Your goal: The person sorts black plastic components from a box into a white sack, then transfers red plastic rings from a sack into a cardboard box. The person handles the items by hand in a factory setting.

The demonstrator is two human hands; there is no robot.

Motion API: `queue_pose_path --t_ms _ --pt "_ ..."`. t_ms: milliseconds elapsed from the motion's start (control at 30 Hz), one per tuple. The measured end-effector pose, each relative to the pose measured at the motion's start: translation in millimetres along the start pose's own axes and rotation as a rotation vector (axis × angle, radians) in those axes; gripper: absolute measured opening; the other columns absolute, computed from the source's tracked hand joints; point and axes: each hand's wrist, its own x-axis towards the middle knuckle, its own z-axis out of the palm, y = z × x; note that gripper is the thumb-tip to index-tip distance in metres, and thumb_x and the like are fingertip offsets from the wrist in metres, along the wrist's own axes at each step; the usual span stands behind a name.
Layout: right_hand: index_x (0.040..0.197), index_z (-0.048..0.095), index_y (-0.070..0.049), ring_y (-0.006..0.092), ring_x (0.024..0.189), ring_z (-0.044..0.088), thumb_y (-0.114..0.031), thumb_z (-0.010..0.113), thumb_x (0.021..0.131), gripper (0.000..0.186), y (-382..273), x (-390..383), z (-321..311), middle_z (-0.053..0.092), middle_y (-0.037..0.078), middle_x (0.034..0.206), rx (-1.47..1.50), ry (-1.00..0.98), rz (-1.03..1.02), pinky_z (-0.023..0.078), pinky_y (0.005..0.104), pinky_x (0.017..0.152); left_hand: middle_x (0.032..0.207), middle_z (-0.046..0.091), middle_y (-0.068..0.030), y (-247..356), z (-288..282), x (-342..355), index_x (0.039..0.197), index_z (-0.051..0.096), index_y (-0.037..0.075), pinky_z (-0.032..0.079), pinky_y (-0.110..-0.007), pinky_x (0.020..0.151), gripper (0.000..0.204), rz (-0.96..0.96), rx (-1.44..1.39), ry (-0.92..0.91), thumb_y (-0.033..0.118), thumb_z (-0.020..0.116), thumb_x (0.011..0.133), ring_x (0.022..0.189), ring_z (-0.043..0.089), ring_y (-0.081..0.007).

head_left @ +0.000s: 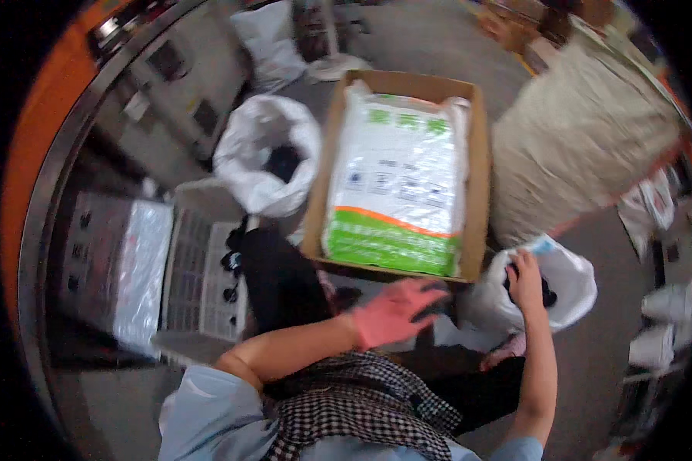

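White sack (577, 286) on the person's right stands on the floor, mouth gaping, just below a far larger beige sack (584, 138) that bulges across the upper right. Left of that big sack, a shallow cardboard box (478, 184) lies in front of the person, its longer sides running away from the body. Nearly filling the box is a glossy white package (396, 180) with green printing, an orange band and a green lower end. A second white sack (273, 200), also open at the top, stands just beside the box on its left, with dark contents inside. Nearer the person on that side is a pale plastic crate (188, 257) holding a few small black objects (231, 261) along its right part.

Of the two hands, the left hand (396, 311), in a pink glove with dark fingertips, hovers below the box's near edge, fingers loosely spread and blurred, with nothing visible in its grasp. The bare right hand (524, 280) bends down over the mouth of the right-hand sack, fingers curled; whether it pinches anything cannot be told. Smallest are the black pieces (548, 293) inside that sack, beside this hand.
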Motion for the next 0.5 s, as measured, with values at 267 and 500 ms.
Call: queue_pose_path --t_ms 267,500 --pt "0.091 0.055 -0.001 0.0331 0.092 0.049 -0.005 0.060 0.066 0.025 -126 8 94 0.051 0.014 0.098 0.048 -0.339 -0.441 0.043 0.0396 0.080 0.104 0.057 -0.0137 -131 -130 -292 0.107 0.053 0.005 0.042 -0.038 0.084 0.032 -0.985 0.222 0.940 0.015 0.055 0.076 0.098 0.053 -0.0313" --pt "0.091 0.056 -0.001 0.0324 0.089 0.050 -0.008 0.059 0.068 0.025 -202 49 127 0.052 0.015 0.093 0.022 -0.606 -0.520 0.043 0.0396 0.077 0.109 0.054 -0.0163 -215 -50 -471 0.115 0.045 0.003 0.042 -0.038 0.083 0.052 -1.693 -0.129 0.624 0.035 0.056 0.076 0.099 0.053 -0.0299"
